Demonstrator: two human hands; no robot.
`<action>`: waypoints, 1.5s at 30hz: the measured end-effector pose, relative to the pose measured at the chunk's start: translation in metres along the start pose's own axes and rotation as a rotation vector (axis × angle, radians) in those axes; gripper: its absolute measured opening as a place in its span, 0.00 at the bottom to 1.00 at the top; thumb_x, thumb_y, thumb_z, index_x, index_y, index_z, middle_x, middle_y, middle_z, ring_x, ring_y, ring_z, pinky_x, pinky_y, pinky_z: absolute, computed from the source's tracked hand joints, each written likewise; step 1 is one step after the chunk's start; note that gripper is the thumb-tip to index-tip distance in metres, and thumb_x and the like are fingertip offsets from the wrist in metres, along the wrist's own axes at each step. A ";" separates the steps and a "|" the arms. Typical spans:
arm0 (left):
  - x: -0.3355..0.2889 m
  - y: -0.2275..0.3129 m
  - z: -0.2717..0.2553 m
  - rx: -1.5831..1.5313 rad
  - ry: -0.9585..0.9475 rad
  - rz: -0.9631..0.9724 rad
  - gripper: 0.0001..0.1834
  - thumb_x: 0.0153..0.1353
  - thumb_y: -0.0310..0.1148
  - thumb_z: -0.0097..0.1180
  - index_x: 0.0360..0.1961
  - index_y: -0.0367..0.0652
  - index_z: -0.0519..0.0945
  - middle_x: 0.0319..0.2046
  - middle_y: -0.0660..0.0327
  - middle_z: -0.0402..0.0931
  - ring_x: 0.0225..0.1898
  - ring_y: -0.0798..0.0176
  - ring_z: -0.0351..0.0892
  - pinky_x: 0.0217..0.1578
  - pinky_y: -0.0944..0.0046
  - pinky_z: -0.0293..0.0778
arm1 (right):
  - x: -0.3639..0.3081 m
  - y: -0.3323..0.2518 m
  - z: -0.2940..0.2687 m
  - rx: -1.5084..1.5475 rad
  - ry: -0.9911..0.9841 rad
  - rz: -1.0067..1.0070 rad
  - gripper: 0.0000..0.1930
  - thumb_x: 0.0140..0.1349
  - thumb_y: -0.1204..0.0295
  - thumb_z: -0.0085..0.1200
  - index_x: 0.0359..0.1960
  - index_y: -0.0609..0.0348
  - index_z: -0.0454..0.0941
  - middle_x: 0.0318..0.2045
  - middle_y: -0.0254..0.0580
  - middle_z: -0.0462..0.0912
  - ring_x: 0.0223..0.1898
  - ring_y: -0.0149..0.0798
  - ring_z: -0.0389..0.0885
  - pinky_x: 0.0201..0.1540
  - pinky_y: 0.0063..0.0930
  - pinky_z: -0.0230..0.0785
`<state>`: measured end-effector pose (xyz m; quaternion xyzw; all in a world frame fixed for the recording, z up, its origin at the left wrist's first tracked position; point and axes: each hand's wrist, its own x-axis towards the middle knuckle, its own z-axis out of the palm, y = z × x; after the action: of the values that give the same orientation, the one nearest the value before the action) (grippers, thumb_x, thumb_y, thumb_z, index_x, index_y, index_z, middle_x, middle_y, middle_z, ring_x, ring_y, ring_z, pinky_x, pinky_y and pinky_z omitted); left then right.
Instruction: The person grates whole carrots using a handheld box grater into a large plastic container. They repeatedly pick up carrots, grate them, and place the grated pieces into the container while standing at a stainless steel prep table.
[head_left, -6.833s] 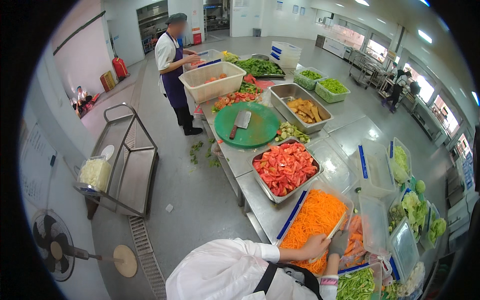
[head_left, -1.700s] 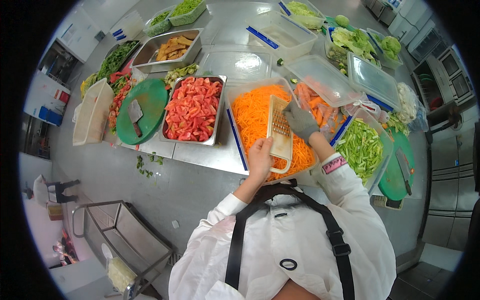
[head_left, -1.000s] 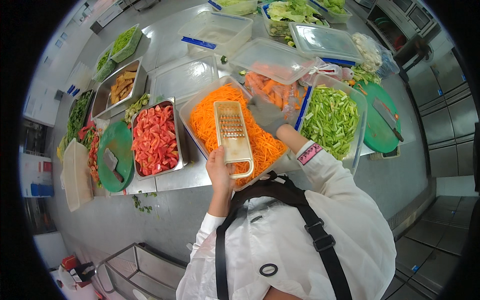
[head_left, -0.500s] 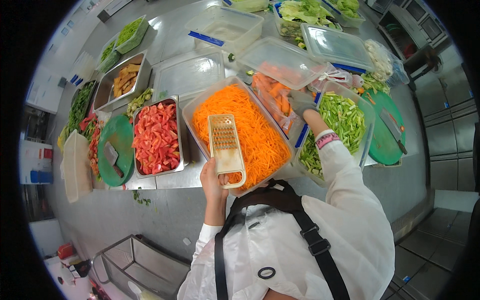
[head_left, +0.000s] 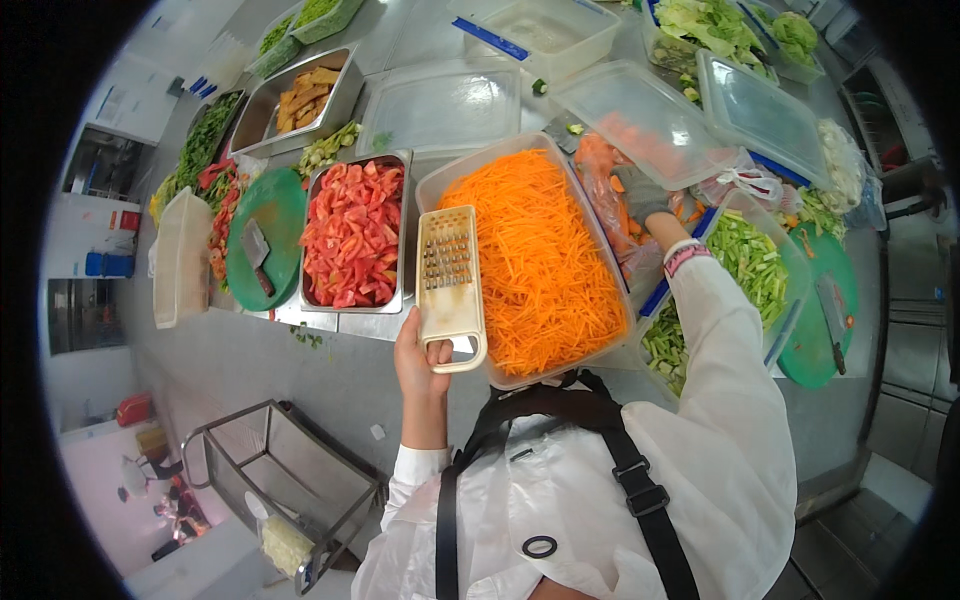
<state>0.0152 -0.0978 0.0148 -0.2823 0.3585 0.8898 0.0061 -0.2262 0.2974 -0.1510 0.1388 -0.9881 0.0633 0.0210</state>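
Left hand: your bare left hand [head_left: 425,365] was closed around the handle end of the grater, thumb along its left side and fingers curled through the handle opening.
Grater: the pale grater [head_left: 449,285] pointed away from you above the left hand, toothed face up, overlapping the left side of the carrot box; whether it touched the rim you could not tell.
Right hand: your gloved right hand [head_left: 645,197] was well apart from the left, farther out and to its right, down among the whole carrots; its fingers were partly hidden, so you could not tell whether they gripped one.
Carrots: the whole carrots [head_left: 600,190] lay in clear plastic around the right hand, mostly to its left.
Carrot box: the clear box [head_left: 450,167], heaped with shredded carrot [head_left: 540,260], sat between your two hands.
Lid: a clear lid [head_left: 625,105] slanted over part of the carrots, just beyond the right hand.
Tomatoes: a steel tray of cut tomatoes [head_left: 352,235] stood beyond the left hand and to its left.
Cleaver: it [head_left: 256,245] lay on a green board [head_left: 285,200], farther left of the left hand.
Green stalks: chopped stalks [head_left: 750,260] filled a box to the right of the right hand, under your forearm's side.
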 end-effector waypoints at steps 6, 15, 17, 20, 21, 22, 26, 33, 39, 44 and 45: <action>0.022 -0.015 -0.009 -0.100 -0.136 -0.102 0.13 0.63 0.37 0.47 0.41 0.37 0.73 0.33 0.60 0.78 0.10 0.79 0.53 0.09 0.78 0.46 | -0.054 -0.011 -0.094 0.663 0.198 0.286 0.23 0.53 0.70 0.56 0.52 0.47 0.65 0.48 0.44 0.74 0.50 0.51 0.72 0.52 0.41 0.63; 0.024 -0.025 0.009 -0.034 -0.181 -0.164 0.13 0.63 0.37 0.47 0.43 0.38 0.72 0.37 0.58 0.78 0.14 0.77 0.62 0.09 0.76 0.48 | -0.097 -0.004 -0.106 1.129 0.515 0.337 0.22 0.51 0.74 0.60 0.47 0.61 0.67 0.45 0.46 0.74 0.50 0.47 0.73 0.52 0.39 0.69; 0.022 -0.027 0.000 -0.054 -0.186 -0.168 0.13 0.63 0.36 0.47 0.43 0.39 0.72 0.37 0.58 0.78 0.14 0.77 0.62 0.09 0.76 0.48 | -0.110 -0.017 -0.119 1.495 0.630 0.448 0.20 0.54 0.73 0.59 0.47 0.63 0.66 0.45 0.46 0.73 0.50 0.47 0.73 0.52 0.43 0.71; 0.022 -0.033 -0.003 -0.048 -0.054 -0.160 0.15 0.64 0.36 0.45 0.46 0.37 0.72 0.37 0.56 0.79 0.10 0.79 0.56 0.08 0.77 0.46 | -0.120 -0.019 -0.142 1.958 0.782 0.421 0.18 0.58 0.71 0.57 0.47 0.63 0.66 0.45 0.47 0.73 0.50 0.50 0.73 0.52 0.49 0.72; 0.021 -0.033 -0.005 -0.057 -0.102 -0.170 0.15 0.64 0.36 0.45 0.46 0.37 0.72 0.37 0.56 0.79 0.10 0.79 0.57 0.08 0.77 0.47 | -0.120 -0.021 -0.148 2.063 0.791 0.376 0.17 0.59 0.69 0.56 0.47 0.62 0.66 0.45 0.48 0.73 0.49 0.50 0.74 0.52 0.49 0.72; 0.018 -0.031 -0.006 -0.065 -0.155 -0.184 0.15 0.64 0.36 0.45 0.46 0.37 0.72 0.37 0.56 0.79 0.11 0.78 0.57 0.08 0.77 0.47 | -0.121 -0.022 -0.155 2.168 0.804 0.331 0.17 0.60 0.66 0.54 0.46 0.61 0.67 0.44 0.48 0.74 0.49 0.50 0.74 0.51 0.50 0.73; 0.015 -0.033 0.009 -0.041 -0.110 -0.195 0.14 0.64 0.36 0.45 0.45 0.38 0.72 0.38 0.57 0.78 0.12 0.77 0.60 0.09 0.77 0.49 | -0.123 -0.040 -0.162 2.573 0.601 0.172 0.17 0.63 0.59 0.50 0.45 0.58 0.68 0.43 0.50 0.75 0.46 0.49 0.76 0.47 0.49 0.74; 0.013 -0.035 0.017 -0.022 -0.206 -0.126 0.12 0.64 0.35 0.46 0.41 0.37 0.73 0.31 0.60 0.78 0.10 0.79 0.55 0.10 0.76 0.53 | -0.140 -0.112 -0.149 2.525 0.034 0.377 0.23 0.60 0.66 0.51 0.52 0.71 0.64 0.43 0.52 0.75 0.40 0.45 0.79 0.44 0.37 0.76; 0.014 -0.041 0.015 -0.009 -0.176 -0.118 0.10 0.63 0.35 0.48 0.36 0.39 0.73 0.24 0.63 0.75 0.10 0.78 0.55 0.10 0.76 0.51 | -0.157 -0.161 -0.162 2.329 -0.246 0.379 0.24 0.62 0.69 0.48 0.57 0.66 0.61 0.46 0.56 0.74 0.39 0.43 0.79 0.44 0.36 0.76; 0.009 -0.039 0.022 -0.024 -0.164 -0.082 0.07 0.63 0.34 0.49 0.34 0.41 0.72 0.22 0.65 0.73 0.10 0.77 0.55 0.10 0.75 0.51 | -0.159 -0.178 -0.154 2.012 -0.391 0.454 0.31 0.62 0.63 0.52 0.64 0.56 0.56 0.38 0.51 0.77 0.20 0.29 0.73 0.20 0.20 0.67; 0.008 -0.038 0.021 -0.015 -0.160 -0.070 0.07 0.63 0.34 0.49 0.34 0.41 0.72 0.22 0.65 0.73 0.10 0.77 0.54 0.10 0.75 0.51 | -0.157 -0.183 -0.158 1.945 -0.350 0.444 0.30 0.61 0.65 0.50 0.64 0.56 0.56 0.37 0.49 0.77 0.18 0.27 0.69 0.18 0.18 0.64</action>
<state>0.0061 -0.0570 -0.0011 -0.2225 0.3400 0.9115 0.0636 -0.0210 0.1866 0.0184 -0.0837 -0.5004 0.8220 -0.2587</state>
